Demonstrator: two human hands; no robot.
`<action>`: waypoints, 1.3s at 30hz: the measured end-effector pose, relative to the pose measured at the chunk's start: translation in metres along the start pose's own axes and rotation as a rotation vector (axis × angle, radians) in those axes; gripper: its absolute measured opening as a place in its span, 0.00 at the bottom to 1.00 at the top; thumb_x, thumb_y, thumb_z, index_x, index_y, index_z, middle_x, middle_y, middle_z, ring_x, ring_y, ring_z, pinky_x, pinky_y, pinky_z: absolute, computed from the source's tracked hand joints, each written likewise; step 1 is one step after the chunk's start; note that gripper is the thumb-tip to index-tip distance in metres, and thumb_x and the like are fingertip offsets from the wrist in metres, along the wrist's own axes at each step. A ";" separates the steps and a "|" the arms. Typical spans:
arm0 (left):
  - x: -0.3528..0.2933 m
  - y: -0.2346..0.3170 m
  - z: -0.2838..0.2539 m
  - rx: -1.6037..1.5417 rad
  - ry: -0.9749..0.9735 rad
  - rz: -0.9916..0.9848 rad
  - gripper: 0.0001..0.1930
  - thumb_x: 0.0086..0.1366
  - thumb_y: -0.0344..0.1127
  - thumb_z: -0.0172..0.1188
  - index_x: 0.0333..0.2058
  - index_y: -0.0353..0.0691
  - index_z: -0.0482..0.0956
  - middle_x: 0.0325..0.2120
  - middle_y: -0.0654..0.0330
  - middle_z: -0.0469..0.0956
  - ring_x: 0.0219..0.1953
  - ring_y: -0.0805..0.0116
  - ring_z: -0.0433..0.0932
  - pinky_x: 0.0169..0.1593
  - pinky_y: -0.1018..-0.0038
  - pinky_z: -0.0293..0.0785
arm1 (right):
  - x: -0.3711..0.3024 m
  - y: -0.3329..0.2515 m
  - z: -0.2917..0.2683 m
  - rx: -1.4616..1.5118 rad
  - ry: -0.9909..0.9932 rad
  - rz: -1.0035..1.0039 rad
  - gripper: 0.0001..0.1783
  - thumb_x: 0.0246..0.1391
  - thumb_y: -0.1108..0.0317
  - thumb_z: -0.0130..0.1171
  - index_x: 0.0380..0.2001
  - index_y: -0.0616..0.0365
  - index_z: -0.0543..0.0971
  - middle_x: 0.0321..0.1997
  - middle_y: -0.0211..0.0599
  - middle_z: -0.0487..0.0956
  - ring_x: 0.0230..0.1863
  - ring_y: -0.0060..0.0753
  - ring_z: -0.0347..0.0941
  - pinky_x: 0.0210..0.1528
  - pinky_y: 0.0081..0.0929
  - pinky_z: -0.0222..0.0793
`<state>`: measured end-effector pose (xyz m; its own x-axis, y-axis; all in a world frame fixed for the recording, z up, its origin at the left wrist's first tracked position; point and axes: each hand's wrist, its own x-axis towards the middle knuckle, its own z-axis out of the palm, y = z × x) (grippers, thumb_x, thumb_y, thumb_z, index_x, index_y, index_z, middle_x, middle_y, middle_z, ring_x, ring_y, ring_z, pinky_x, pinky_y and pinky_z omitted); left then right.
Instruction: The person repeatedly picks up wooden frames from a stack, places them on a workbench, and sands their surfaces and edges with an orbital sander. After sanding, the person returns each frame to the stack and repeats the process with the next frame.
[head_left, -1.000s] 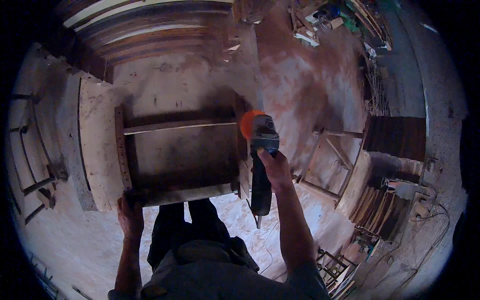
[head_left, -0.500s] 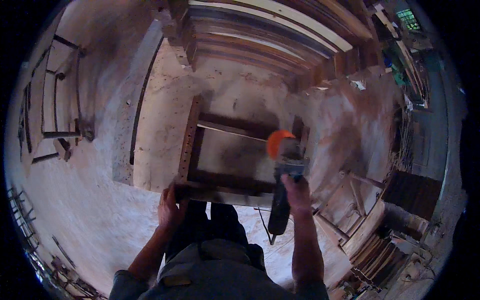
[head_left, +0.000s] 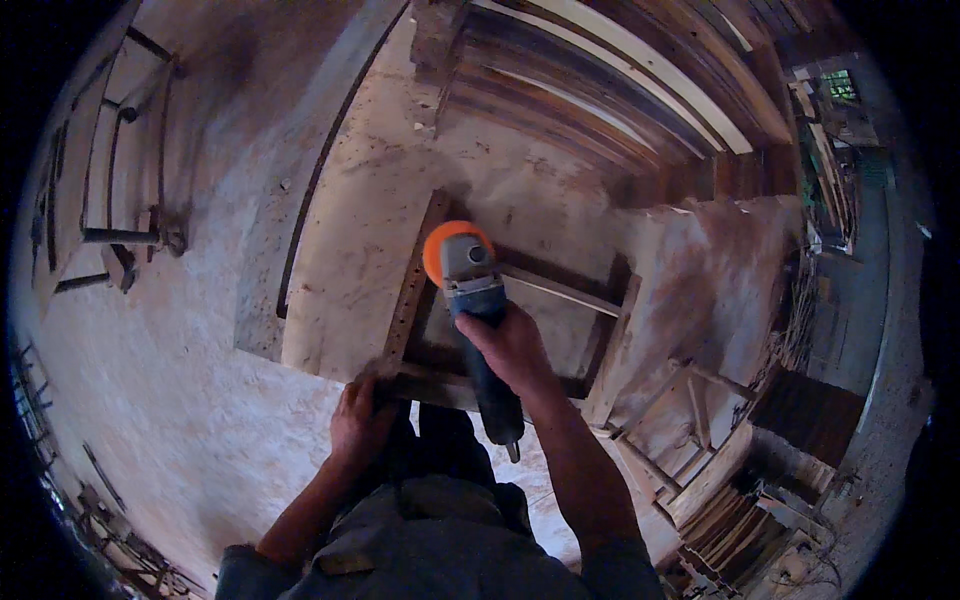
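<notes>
My right hand (head_left: 508, 350) is wrapped round the body of an angle grinder (head_left: 478, 295), which has a grey head, a dark blue body and an orange disc (head_left: 440, 246). The disc is over the far part of the left side rail of a wooden frame (head_left: 412, 290); I cannot tell if it touches the wood. That rail has a row of small dark holes. My left hand (head_left: 362, 418) grips the near left corner of the frame, its fingers over the edge. The frame lies on a wide light board (head_left: 340, 250).
Long planks (head_left: 600, 90) are stacked beyond the board. A wooden stool-like frame (head_left: 690, 410) stands on the floor at right, beside a pile of thin wood strips (head_left: 735, 535). Another wooden frame (head_left: 120, 170) is at far left. The dusty floor (head_left: 230, 440) surrounds the board.
My right hand has carried the grinder leftward from the frame's right side to its left rail. My left hand stays at the near left corner. The whole view has shifted and tilted slightly.
</notes>
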<state>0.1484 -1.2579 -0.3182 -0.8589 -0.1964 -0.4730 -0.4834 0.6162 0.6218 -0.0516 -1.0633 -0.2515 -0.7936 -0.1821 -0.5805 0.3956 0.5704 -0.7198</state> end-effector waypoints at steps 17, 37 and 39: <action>-0.043 -0.008 -0.008 -0.085 -0.050 -0.208 0.25 0.61 0.42 0.61 0.54 0.36 0.73 0.46 0.46 0.75 0.46 0.45 0.77 0.47 0.55 0.75 | -0.071 0.036 0.010 -0.155 -0.353 -0.131 0.34 0.41 0.57 0.74 0.51 0.61 0.74 0.45 0.51 0.81 0.49 0.49 0.78 0.53 0.40 0.71; -0.064 -0.080 0.005 -0.052 0.057 -0.272 0.24 0.60 0.40 0.61 0.52 0.33 0.74 0.43 0.46 0.77 0.39 0.50 0.79 0.43 0.58 0.75 | -0.006 -0.010 -0.022 -0.183 -0.128 -0.034 0.26 0.47 0.53 0.66 0.44 0.61 0.79 0.36 0.43 0.82 0.39 0.37 0.79 0.45 0.35 0.72; -0.068 -0.087 0.006 -0.045 0.060 -0.278 0.24 0.60 0.40 0.61 0.52 0.33 0.74 0.43 0.45 0.77 0.40 0.50 0.79 0.44 0.58 0.76 | -0.030 0.004 -0.017 -0.178 -0.220 -0.066 0.26 0.46 0.54 0.67 0.44 0.61 0.78 0.37 0.43 0.82 0.40 0.36 0.79 0.46 0.35 0.72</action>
<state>0.2497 -1.2932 -0.3438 -0.7000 -0.3985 -0.5925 -0.7077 0.4981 0.5011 -0.0339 -1.0422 -0.2307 -0.6877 -0.3820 -0.6174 0.2439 0.6794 -0.6921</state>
